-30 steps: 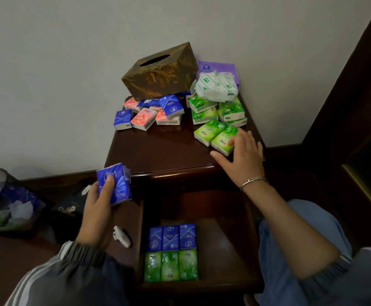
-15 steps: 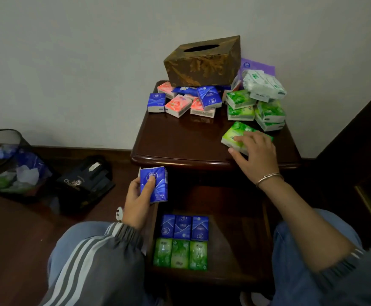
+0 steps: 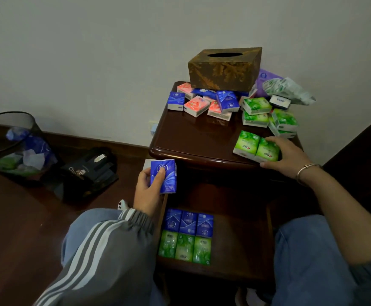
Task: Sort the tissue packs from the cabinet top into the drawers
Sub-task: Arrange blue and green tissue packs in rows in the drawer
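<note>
Head view: left hand point(image 3: 146, 192) grips a blue plastic-wrapped tissue pack point(image 3: 169, 173), centre frame. Right hand point(image 3: 285, 156) clasps a green plastic-wrapped tissue pack point(image 3: 267, 152), right of frame.

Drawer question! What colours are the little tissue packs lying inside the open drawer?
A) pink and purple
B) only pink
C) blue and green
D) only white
C: the open drawer holds a row of three blue packs with a row of three green packs right in front of them, and no other colour shows inside.
</note>
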Tool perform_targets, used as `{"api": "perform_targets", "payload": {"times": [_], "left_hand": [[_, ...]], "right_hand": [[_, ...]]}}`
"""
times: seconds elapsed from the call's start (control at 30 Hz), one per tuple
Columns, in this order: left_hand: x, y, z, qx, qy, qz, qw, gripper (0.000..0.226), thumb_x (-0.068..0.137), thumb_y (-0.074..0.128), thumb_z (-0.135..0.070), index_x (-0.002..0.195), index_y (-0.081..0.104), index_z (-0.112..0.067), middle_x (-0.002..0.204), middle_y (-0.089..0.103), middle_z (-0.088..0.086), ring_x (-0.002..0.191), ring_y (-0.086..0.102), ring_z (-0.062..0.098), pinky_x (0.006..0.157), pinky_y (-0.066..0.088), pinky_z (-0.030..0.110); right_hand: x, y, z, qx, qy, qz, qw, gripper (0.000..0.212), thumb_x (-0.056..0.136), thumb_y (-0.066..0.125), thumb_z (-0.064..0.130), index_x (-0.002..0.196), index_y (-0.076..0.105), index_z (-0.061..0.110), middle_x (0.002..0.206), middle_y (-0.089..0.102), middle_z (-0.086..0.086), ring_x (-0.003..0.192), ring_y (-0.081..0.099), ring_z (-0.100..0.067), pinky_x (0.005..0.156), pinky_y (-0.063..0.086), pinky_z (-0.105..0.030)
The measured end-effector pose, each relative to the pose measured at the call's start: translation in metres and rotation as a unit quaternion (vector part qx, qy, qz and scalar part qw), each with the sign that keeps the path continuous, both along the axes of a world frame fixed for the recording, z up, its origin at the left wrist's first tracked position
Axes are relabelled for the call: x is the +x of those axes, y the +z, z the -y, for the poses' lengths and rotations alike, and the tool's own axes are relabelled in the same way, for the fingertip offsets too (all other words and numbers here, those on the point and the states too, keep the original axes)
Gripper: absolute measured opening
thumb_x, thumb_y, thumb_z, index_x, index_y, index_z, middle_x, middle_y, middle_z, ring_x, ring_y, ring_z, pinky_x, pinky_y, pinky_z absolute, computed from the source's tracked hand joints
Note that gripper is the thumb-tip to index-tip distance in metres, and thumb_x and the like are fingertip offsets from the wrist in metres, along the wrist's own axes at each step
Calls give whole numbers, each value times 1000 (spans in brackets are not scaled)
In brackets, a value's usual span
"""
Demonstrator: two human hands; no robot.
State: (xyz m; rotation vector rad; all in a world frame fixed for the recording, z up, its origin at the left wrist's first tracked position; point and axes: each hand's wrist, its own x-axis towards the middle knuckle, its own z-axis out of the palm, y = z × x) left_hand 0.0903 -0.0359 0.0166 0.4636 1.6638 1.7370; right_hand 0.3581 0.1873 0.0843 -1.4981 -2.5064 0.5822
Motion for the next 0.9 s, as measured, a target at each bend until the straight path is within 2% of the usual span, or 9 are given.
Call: {"api": "perform_targets", "payload": {"times": [0.17,0.27,0.33,0.43,0.53,0.63,0.73,0.8,0.9], "left_hand": [[2,0,1,2,9,-9,1000,24,92,59,-18,111,53,-6,87,63,-5,59,62,-12,53,47,5],[4,0,3,3,7,-13,1000,22,92,59,-17,110,52,-7,87,63,-5,57,61,-13,53,46,4],[5,1,3,-1,5,-16,1000,22,92,59,-17,110,51,-7,86,62,-6,57,61,-14,52,46,3],[5,2,4,-8,6,-13,1000,24,92,60,-19,111,51,-9,87,62,-6,57,61,-13,51,45,4],[4,1,5,-12,11,-8,1000,25,91,60,-19,112,51,-9,87,63,-6,57,62,-12,51,46,4],[4,-1,4,-15,8,-5,1000,25,91,61,-20,112,51,-9,88,63,-6,59,63,-11,52,47,5],[4,-2,3,-20,-2,-10,1000,27,91,61,-21,113,51,-10,89,63,-7,61,63,-13,52,46,4],[5,-2,2,-24,-10,-9,1000,27,90,62,-22,113,51,-11,89,63,-7,61,63,-12,52,47,5],[5,-5,4,-30,-14,-13,999,27,90,62,-23,112,52,-10,89,63,-7,61,63,-13,53,46,4]], "right_hand": [[-5,11,4,47,-30,-89,994,83,65,83,24,137,41,22,139,41,-14,127,41,-29,101,33,-31],[-20,22,6,87,-3,-139,986,84,67,82,21,139,39,22,137,39,-16,127,38,-28,103,30,-32],[-36,28,1,95,26,-98,990,82,69,81,25,139,38,23,136,40,-17,127,37,-29,105,30,-33],[-54,26,-8,42,63,23,997,79,70,79,28,138,39,21,137,37,-17,128,38,-31,105,32,-34],[-61,20,-18,-10,61,47,997,79,68,81,28,132,35,16,127,42,-11,110,49,-27,86,38,-29],[-64,15,-22,-20,43,51,998,81,64,82,34,123,30,20,110,42,-6,88,49,-21,73,37,-30],[-63,8,-15,16,28,23,999,79,60,81,37,118,30,24,111,49,-11,86,52,-25,70,39,-32],[-59,6,-2,38,0,-18,999,78,60,81,35,120,32,24,116,51,-12,94,54,-28,75,44,-34],[-46,-1,40,67,-17,-155,985,77,59,83,31,120,36,26,116,52,-3,96,55,-20,77,43,-28]]}}
